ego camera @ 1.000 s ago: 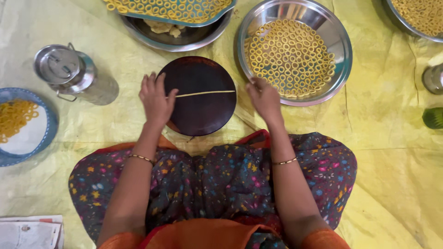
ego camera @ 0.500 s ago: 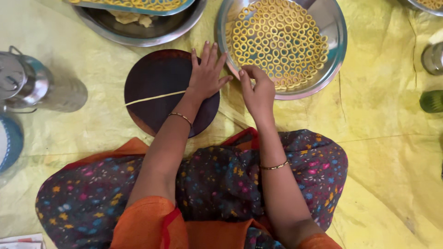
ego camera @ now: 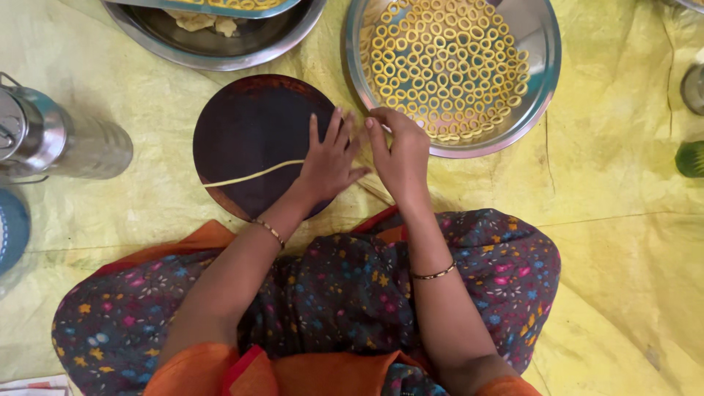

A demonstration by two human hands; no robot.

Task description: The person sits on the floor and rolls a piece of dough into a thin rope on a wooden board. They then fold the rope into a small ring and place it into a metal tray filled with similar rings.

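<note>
left hand (ego camera: 328, 163) flat, fingers spread on dough strand (ego camera: 253, 174) over dark board (ego camera: 249, 125); right hand (ego camera: 400, 147) pinching strand end.

I see a crinkled yellow sheet (ego camera: 623, 220) covering the floor under even, soft light. At nine o'clock lies a steel canister (ego camera: 51, 139); at three o'clock, a green object (ego camera: 689, 158).

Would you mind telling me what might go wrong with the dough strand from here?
The thin dough strand lies stretched across the round dark board, held under the left hand; a tug might snap it. The right hand works at the rim of the steel tray, so it may knock the dough rings.
</note>
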